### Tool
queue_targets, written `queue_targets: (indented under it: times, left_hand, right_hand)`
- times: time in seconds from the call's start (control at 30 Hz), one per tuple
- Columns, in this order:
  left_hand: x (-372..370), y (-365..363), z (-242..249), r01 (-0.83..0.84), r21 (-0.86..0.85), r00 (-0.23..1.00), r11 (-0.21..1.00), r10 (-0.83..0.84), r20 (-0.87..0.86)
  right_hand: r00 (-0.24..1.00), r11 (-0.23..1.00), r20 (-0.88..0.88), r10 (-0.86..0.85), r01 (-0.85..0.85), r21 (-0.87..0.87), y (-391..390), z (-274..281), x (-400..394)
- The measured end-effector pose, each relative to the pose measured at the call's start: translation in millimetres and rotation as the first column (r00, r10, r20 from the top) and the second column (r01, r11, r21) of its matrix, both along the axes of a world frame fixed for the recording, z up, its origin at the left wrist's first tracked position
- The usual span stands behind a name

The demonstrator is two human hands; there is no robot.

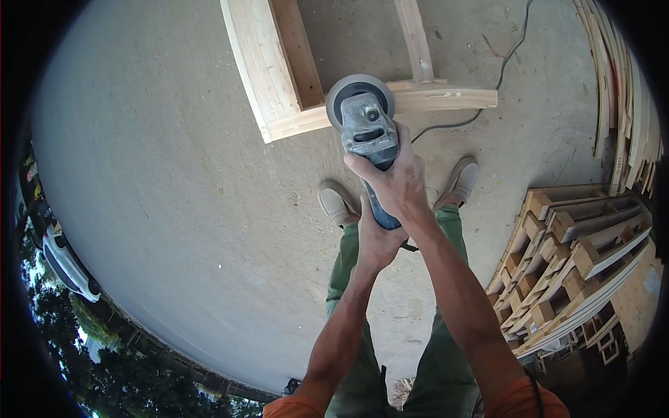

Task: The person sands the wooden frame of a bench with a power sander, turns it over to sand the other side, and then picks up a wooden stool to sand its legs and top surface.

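Note:
Both my hands grip a dusty angle grinder (369, 125) fitted with a round disc (340, 89). Its front part is wrapped by my right hand (401, 181), the thumb lying across the body just behind the head. Lower down, my left hand (380, 244) is closed around the rear of the blue-grey body. The disc overlaps the near rail of a wooden frame (446, 99), close to where a wide board (265, 63) joins that rail. The disc's underside is hidden from me.
A dark power cord (503, 73) runs over the concrete floor (174, 174) past the frame's right end. Wooden pallets (557, 258) are stacked at the right, with long boards (617, 90) beyond them. My shoes (338, 202) stand just behind the frame. A car (70, 265) is far left.

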State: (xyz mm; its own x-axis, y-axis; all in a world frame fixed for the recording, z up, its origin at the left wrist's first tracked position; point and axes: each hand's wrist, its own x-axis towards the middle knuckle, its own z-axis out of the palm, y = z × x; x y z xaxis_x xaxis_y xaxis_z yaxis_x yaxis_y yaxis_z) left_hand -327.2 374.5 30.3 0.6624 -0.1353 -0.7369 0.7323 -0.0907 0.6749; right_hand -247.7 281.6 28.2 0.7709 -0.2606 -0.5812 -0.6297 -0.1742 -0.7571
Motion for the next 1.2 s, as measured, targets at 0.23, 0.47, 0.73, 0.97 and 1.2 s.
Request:
queue_targets:
  times: [0.23, 0.47, 0.73, 0.97, 1.2]
  left_hand:
    - [-14, -50, 4, 0.06, -0.043, 0.998, 0.997, -0.061, -0.031]
    - [-15, -81, 4, 0.066, -0.097, 0.997, 0.993, -0.07, -0.039]
    - [-19, -137, -5, 0.163, -0.117, 0.981, 0.98, -0.173, -0.083]
    - [-34, -192, -8, 0.13, -0.187, 0.985, 0.974, -0.148, -0.088]
    - [-33, -234, -6, 0.207, -0.13, 0.974, 0.97, -0.217, -0.066]
  right_hand:
    - [0.999, 0.998, 0.007, -0.049, 0.049, -0.025, -55, 2, -20]
    - [0.991, 0.99, -0.026, -0.134, 0.135, 0.038, -91, 2, -25]
    - [0.969, 0.969, -0.002, -0.246, 0.246, 0.014, -153, 0, -37]
    - [0.972, 0.972, 0.016, -0.234, 0.234, -0.031, -205, -4, -52]
    - [0.963, 0.964, -0.023, -0.267, 0.266, -0.022, -250, -5, -55]
